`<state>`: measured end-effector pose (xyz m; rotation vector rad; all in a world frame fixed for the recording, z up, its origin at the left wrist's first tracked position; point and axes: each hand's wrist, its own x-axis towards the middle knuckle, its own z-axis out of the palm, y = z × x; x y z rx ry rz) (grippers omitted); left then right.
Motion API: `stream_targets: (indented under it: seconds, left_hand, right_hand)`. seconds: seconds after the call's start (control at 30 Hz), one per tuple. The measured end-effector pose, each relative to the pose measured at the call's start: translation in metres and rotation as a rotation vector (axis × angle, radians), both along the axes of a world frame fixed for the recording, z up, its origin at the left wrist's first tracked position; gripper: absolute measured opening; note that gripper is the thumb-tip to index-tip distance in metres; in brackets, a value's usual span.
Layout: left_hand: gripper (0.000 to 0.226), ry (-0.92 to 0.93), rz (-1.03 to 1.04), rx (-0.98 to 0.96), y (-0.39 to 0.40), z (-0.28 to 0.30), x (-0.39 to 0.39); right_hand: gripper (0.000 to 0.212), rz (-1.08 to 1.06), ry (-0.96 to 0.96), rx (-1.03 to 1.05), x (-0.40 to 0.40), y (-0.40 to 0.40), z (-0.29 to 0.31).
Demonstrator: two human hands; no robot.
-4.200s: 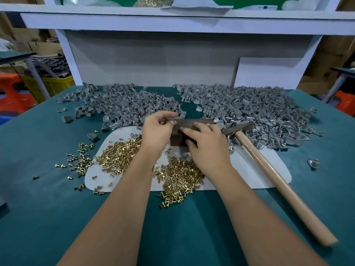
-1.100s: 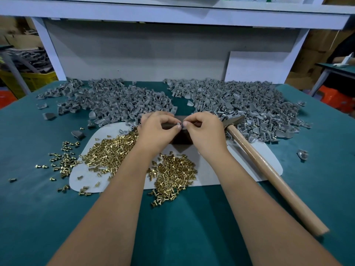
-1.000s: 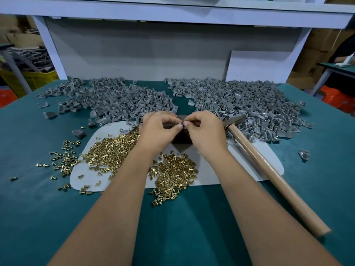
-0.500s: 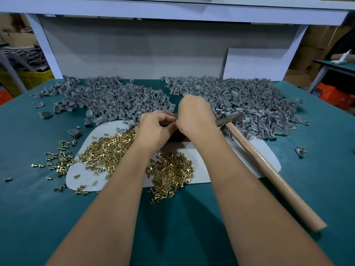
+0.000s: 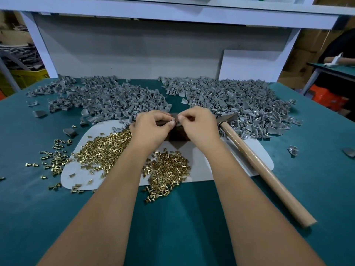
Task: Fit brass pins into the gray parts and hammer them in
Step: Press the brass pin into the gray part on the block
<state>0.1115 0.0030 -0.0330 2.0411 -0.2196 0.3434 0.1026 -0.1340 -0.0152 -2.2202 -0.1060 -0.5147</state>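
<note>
1. Brass pins [image 5: 107, 150] are lying in two loose heaps on a white mat [image 5: 226, 160] on the green tabletop [image 5: 172, 227]; a few strays are scattered off the mat to the left.
2. Gray parts are being kept in two big piles at the back, a left pile [image 5: 107, 100] and a right pile [image 5: 236, 100]. Brass is glinting here and there in the right pile, so some parts are judged already pinned, though the share cannot be told.
3. A small gray part [image 5: 177, 121] is being pinched between both hands above a dark block [image 5: 177, 136]. The left hand [image 5: 151, 129] is curled, thumb and forefinger closed on one side; the right hand [image 5: 197, 127] is curled likewise on the other. Whether a pin is being pressed in is too small to tell.
4. A hammer [image 5: 257, 164] is lying just right of the right hand, unheld, its head beside the right pile.
5. The fitting step is judged in hand; hammering of this part is not yet done, and much stock is waiting.
</note>
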Motion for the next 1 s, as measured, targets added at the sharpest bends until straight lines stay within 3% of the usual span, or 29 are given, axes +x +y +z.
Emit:
stream_targets:
  seconds: [0.07, 0.17, 0.43, 0.67, 1.0]
  left_hand:
    - [0.02, -0.003, 0.001, 0.02, 0.0, 0.0, -0.001]
    - [0.017, -0.005, 0.005, 0.023, 0.0, 0.0, -0.001]
    - [0.026, -0.006, -0.002, 0.006, 0.001, -0.001, 0.001]
    - [0.021, -0.011, 0.015, 0.01, 0.0, -0.003, 0.004]
    - [0.007, -0.004, 0.046, 0.033, 0.0, -0.006, 0.008]
  right_hand:
    - [0.017, 0.02, 0.041, 0.224, 0.001, -0.006, 0.001]
    - [0.019, 0.022, 0.083, 0.317, 0.002, -0.01, 0.001]
    - [0.007, 0.044, 0.035, 0.126, 0.004, -0.003, -0.002]
    - [0.013, -0.061, -0.021, -0.068, 0.005, 0.01, -0.005]
    - [0.015, -0.091, 0.108, -0.077, 0.003, 0.014, 0.003]
